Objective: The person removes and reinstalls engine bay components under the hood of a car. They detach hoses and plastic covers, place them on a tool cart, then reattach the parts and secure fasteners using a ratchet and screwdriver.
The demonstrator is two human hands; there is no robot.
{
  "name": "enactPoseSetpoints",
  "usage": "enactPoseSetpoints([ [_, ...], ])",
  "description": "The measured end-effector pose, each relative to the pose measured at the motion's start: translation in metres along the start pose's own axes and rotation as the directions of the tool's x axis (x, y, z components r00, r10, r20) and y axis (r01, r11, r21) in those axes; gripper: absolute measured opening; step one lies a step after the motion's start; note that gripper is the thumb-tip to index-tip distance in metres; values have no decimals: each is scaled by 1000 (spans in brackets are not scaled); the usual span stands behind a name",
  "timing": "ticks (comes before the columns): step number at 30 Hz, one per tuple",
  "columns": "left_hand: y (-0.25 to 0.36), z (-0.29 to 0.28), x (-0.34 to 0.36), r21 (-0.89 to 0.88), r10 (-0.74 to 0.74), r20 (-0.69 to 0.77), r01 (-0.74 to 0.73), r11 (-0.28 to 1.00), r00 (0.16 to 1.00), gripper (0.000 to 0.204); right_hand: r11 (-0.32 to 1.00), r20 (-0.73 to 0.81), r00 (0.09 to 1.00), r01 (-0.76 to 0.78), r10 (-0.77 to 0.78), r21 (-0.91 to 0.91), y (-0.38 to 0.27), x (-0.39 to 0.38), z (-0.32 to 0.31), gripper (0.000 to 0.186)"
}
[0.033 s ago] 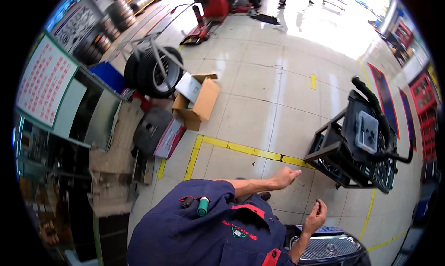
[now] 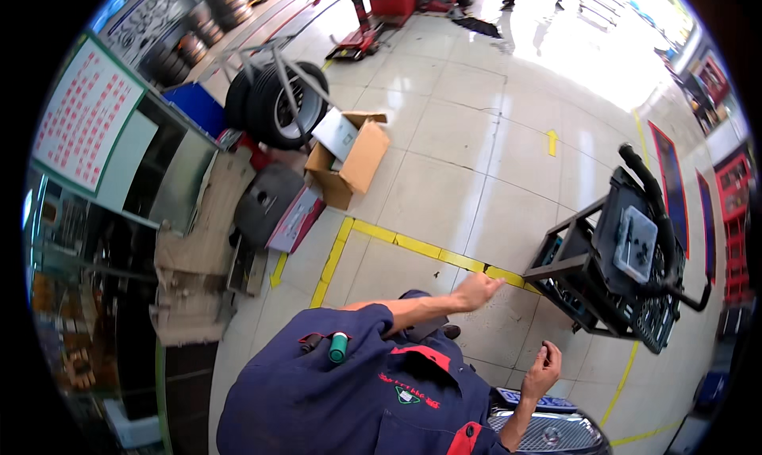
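Note:
My left hand (image 2: 479,291) is held out in front of my chest, over the tiled floor near a yellow floor line. Its fingers are curled closed, and I see nothing in them. Lower and to the right, my right hand (image 2: 543,371) is raised beside a chrome car grille (image 2: 548,433). Its fingers are bent together, with a small dark spot at the tips that I cannot make out. Neither hand touches the black tool cart (image 2: 601,257) to the right. A clear plastic tray (image 2: 636,245) of small dark parts sits on the cart.
An open cardboard box (image 2: 363,160) stands to the left, in front of upright tires (image 2: 286,106). A dark rounded panel (image 2: 268,203) and a flat box (image 2: 296,221) lie nearby. A red floor jack (image 2: 356,41) is farther off. A glass-fronted cabinet (image 2: 79,296) lines the left edge.
The view has turned, so the tool cart sits slightly lower and farther right. My left hand has drawn left in the picture; my right hand stays in nearly the same place.

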State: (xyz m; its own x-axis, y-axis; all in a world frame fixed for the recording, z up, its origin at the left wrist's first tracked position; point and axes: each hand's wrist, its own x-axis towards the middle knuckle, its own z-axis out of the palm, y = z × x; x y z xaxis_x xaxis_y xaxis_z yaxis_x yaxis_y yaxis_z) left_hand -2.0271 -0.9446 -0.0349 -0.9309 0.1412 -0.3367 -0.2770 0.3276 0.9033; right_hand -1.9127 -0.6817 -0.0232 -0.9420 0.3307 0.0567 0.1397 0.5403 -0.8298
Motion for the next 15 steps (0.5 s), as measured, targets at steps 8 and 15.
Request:
enactPoseSetpoints([
  [8, -223, -203, 103, -65, -565, -568, 652, 756, 598, 58, 986, 298, 950, 129, -92, -109, -10, 188, 59, 18],
  [15, -254, -588, 186, -658, -610, -738, -111, 745, 288, 66, 962, 295, 949, -26, 109, -271, -16, 301, 142, 21],
])
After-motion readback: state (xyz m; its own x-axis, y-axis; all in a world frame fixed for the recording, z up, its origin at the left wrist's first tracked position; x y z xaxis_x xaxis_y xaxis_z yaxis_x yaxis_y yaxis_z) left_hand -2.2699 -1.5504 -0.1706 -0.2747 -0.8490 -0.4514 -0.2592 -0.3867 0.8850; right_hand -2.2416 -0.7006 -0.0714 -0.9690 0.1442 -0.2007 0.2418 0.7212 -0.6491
